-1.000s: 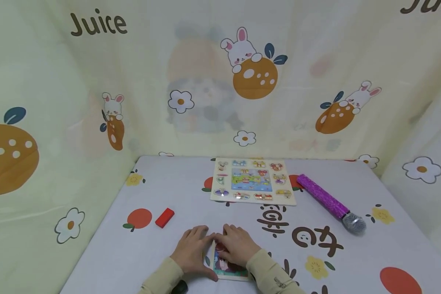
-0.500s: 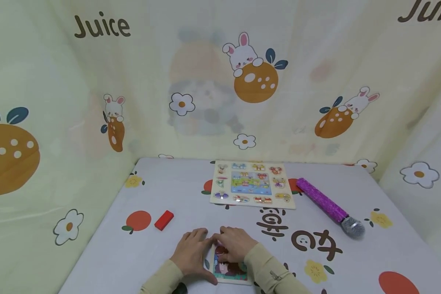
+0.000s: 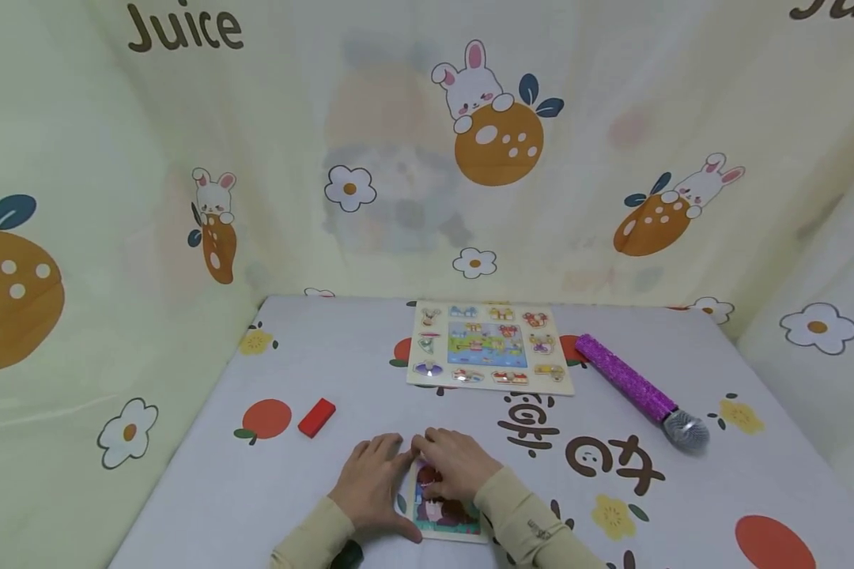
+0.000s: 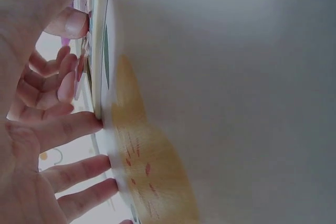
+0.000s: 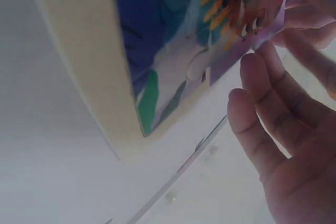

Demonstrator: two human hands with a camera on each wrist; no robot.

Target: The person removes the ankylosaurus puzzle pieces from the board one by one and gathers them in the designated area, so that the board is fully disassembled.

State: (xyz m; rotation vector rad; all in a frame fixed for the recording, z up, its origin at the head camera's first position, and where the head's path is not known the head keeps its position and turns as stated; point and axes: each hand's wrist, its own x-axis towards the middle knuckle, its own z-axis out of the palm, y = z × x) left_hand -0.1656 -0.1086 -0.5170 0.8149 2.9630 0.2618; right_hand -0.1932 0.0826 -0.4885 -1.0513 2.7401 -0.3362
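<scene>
A small picture puzzle board with a cartoon figure lies flat at the table's near middle. My left hand rests along its left side, fingers straight and thumb spread toward the near corner. In the left wrist view, a left fingertip touches the pale edge of the board. Over the board's far part, my right hand pinches a puzzle piece with thumb and curled fingers. The right wrist view shows those fingertips at the far edge of the piece. In the head view, the hand covers most of it.
A larger wooden puzzle board with several picture pieces lies at the back. Right of it lies a purple glittery microphone with a silver head. A red block is on the left. A printed curtain hangs behind the table.
My right hand has shifted slightly left and away over the board, uncovering more of its near right corner. The left hand stays at the board's left side. The head view has tilted a little.
</scene>
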